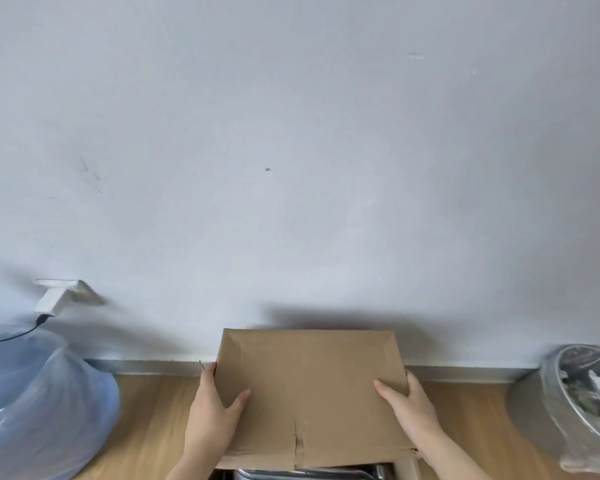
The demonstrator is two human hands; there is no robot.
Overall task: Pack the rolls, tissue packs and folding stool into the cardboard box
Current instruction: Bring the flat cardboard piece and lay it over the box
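A brown cardboard box (312, 386) stands on the wooden floor against the white wall, with its far flap raised toward me. My left hand (215, 407) grips the flap's left edge, thumb on its inner face. My right hand (407, 403) grips the right edge the same way. Under the flap, at the bottom of the view, a metal frame (305, 474) shows inside the box; whether it is the folding stool I cannot tell. No rolls or tissue packs are visible.
A large blue plastic bag (39, 403) bulges at the left, below a wall socket with a white plug (51, 301) and black cable. At the right stands a grey bin (568, 410) lined with clear plastic and holding rubbish.
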